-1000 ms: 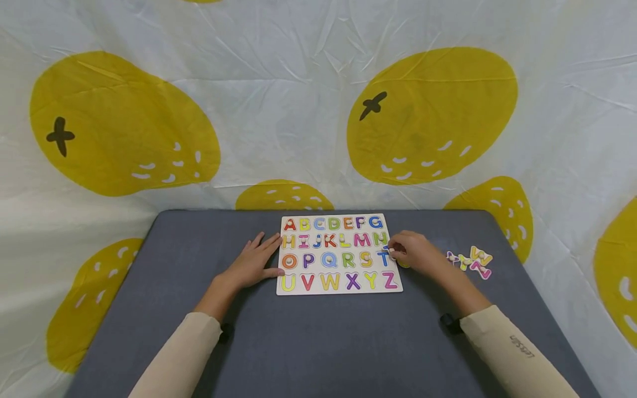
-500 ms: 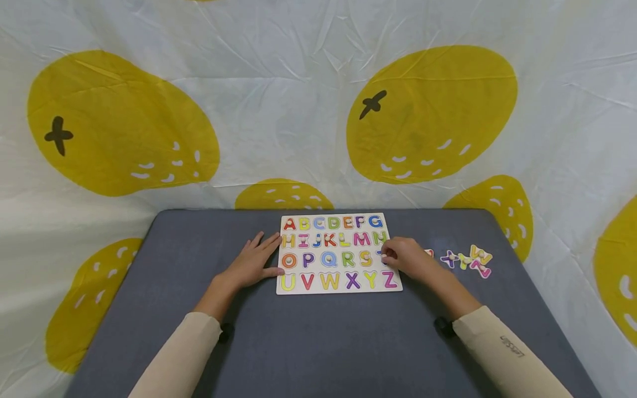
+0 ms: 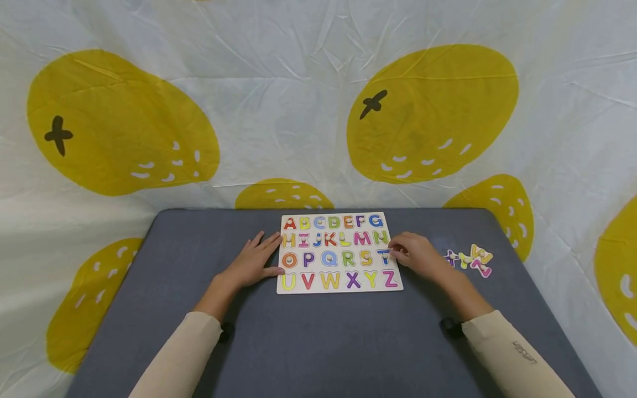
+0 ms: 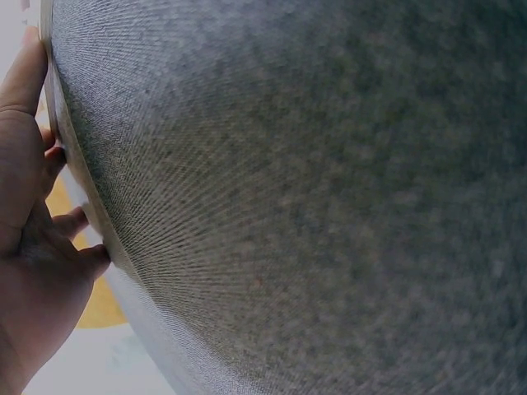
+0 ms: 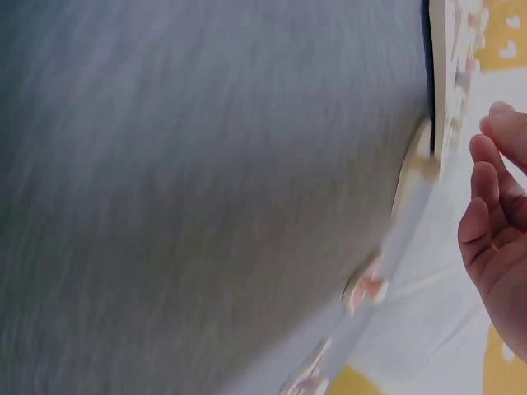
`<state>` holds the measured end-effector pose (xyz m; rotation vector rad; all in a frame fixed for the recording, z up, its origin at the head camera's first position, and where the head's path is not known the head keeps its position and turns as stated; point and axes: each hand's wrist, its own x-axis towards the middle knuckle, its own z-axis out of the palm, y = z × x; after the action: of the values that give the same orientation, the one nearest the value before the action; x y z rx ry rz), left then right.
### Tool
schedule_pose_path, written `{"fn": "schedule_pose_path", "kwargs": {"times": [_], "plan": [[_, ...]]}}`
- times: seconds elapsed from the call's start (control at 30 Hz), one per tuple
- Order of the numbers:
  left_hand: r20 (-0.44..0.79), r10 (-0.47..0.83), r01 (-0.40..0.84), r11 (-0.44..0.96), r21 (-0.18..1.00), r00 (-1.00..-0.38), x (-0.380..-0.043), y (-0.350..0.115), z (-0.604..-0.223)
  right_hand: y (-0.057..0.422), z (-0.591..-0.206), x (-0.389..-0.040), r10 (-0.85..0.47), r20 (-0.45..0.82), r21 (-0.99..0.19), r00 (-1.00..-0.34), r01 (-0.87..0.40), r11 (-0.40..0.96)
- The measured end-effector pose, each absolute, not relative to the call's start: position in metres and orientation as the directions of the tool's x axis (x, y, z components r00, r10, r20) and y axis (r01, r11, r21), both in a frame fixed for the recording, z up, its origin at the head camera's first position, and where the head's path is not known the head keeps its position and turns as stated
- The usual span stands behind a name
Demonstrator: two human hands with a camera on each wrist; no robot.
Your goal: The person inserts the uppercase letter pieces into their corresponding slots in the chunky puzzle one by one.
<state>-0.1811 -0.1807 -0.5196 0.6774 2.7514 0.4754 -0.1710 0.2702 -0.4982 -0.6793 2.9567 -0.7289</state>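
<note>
A white wooden alphabet puzzle board (image 3: 340,286) lies on the table, rows A to Z in bright colours. Small knobs show on letters of its upper three rows; the bottom row, U to Z, shows none. My left hand (image 3: 251,262) rests spread against the board's left edge, fingertips and thumb touching it, as the left wrist view (image 4: 37,271) also shows. At the right edge, beside the blue letter T (image 3: 382,257), hovers my right hand (image 3: 414,255). Its thumb and index finger are close together, the other fingers loosely bent, with nothing seen between them in the right wrist view.
Right of the board lies a loose group of letter pieces: a purple X (image 3: 451,257), a yellow Y (image 3: 464,262), an orange-yellow W (image 3: 481,254) and a pink piece (image 3: 481,269). A red piece (image 5: 362,284) shows near the right hand. Grey cloth covers the table (image 3: 328,342).
My right hand carried the blue T piece left onto the board, pressed at its slot, then drew back slightly right. The T now sits there with its knob. The left hand stayed put.
</note>
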Motion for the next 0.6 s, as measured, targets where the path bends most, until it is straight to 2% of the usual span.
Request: {"fn": "schedule_pose_path", "kwargs": {"times": [0.33, 0.6], "plan": [[-0.171, 0.486, 0.397, 0.835, 0.381, -0.857, -0.182, -0.182, -0.522, 0.309, -0.496, -0.167, -0.383, 0.127, -0.405, -0.915, -0.400, 0.822], [-0.166, 0.489, 0.403, 0.834, 0.376, -0.856, -0.182, -0.182, -0.522, 0.304, -0.507, -0.164, -0.399, 0.078, -0.424, -0.914, -0.393, 0.816]]}}
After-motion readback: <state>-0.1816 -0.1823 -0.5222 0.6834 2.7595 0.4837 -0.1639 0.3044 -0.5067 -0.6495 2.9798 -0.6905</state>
